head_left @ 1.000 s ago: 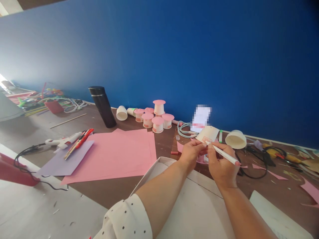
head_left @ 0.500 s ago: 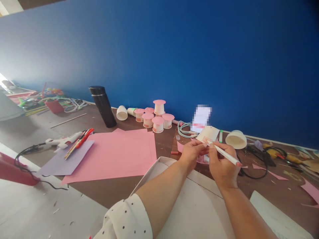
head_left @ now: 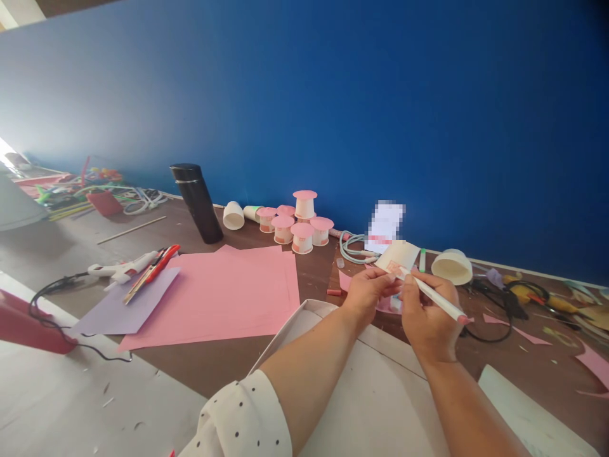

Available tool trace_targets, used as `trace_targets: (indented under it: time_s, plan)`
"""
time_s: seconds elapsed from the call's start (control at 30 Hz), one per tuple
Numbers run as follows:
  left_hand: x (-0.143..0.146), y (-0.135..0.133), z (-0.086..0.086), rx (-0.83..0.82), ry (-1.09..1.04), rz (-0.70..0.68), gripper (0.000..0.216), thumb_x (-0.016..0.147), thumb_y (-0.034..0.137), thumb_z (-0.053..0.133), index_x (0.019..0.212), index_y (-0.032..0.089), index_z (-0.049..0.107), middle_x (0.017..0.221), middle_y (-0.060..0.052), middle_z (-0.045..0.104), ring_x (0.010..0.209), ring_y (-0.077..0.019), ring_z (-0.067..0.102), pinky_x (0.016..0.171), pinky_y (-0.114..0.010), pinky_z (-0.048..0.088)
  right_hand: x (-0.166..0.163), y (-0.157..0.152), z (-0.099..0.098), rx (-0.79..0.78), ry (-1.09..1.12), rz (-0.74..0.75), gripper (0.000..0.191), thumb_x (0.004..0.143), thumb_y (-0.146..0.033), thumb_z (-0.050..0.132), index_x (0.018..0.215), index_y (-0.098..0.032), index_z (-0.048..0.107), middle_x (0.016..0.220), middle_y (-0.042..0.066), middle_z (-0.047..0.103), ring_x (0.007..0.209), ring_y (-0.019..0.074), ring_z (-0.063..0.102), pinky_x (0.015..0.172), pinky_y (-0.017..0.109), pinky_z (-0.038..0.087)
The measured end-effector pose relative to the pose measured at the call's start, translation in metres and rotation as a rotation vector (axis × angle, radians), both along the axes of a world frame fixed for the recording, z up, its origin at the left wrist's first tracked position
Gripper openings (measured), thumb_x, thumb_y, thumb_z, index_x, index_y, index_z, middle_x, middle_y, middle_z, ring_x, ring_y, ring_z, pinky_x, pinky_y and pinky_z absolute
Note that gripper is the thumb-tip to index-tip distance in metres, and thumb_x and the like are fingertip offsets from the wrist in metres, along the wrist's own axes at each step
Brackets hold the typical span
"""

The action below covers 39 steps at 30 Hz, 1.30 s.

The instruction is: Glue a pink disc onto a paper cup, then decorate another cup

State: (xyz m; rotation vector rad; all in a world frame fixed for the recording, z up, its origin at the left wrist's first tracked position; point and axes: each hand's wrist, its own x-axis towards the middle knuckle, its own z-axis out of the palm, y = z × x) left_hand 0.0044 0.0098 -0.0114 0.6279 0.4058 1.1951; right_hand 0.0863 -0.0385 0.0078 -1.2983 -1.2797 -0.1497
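A white paper cup [head_left: 402, 254], tilted, with a reddish drawn pattern on its side, is gripped at its rim by my left hand [head_left: 367, 293]. My right hand [head_left: 432, 315] is closed around a white marker pen [head_left: 440, 298] with a pinkish-red end; the pen's tip meets the drawn pattern on the cup. Beyond my left hand stand several small paper cups [head_left: 302, 238] topped with pink paper discs, one raised on the others. Just right of the held cup, another white paper cup [head_left: 451, 268] lies on its side.
Pink paper sheets [head_left: 228, 292] lie at left under a purple sheet [head_left: 143, 308], a red box cutter [head_left: 152, 274] and a white glue gun [head_left: 126, 268]. A black flask [head_left: 197, 203] stands behind them. A blurred bright screen [head_left: 384, 227] leans near the blue wall [head_left: 304, 95].
My right hand and the marker pen have shifted slightly to the right, the pen's back end dipping a little. The left hand keeps the cup in nearly the same place.
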Motion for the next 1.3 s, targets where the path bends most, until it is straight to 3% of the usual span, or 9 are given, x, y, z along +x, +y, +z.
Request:
trace_targets:
  time_s: [0.5,0.8,1.3]
  plan:
    - [0.0008,-0.002,0.0012,0.036,0.097,-0.005,0.034,0.054,0.033,0.082,0.073,0.011,0.066,0.065,-0.002,0.061,0.062,-0.0121,0.058,0.073,-0.03,0.047,-0.0028,0.0,0.0023,0.002,-0.057,0.032,0.015,0.082,-0.028,0.059,0.09,-0.016,0.062,0.093,0.011,0.068,0.09,0.0222,0.064,0.079,0.037,0.052]
    - [0.0006,-0.0018,-0.0001,0.049,0.092,-0.023,0.036,0.053,0.035,0.083,0.074,0.011,0.067,0.067,-0.003,0.062,0.064,-0.0135,0.06,0.08,-0.035,0.047,-0.0016,0.0006,0.0023,0.011,-0.072,-0.018,0.018,0.082,-0.029,0.06,0.092,-0.015,0.063,0.091,0.01,0.067,0.086,0.0216,0.064,0.077,0.036,0.052]
    - [0.0002,-0.0042,0.0037,0.054,0.15,-0.011,0.037,0.05,0.037,0.083,0.069,0.011,0.065,0.065,-0.002,0.06,0.064,-0.0132,0.058,0.076,-0.033,0.046,-0.0015,-0.0007,0.0031,-0.001,-0.078,-0.04,0.021,0.083,-0.032,0.059,0.094,-0.015,0.063,0.091,0.011,0.066,0.085,0.0219,0.063,0.076,0.038,0.052]
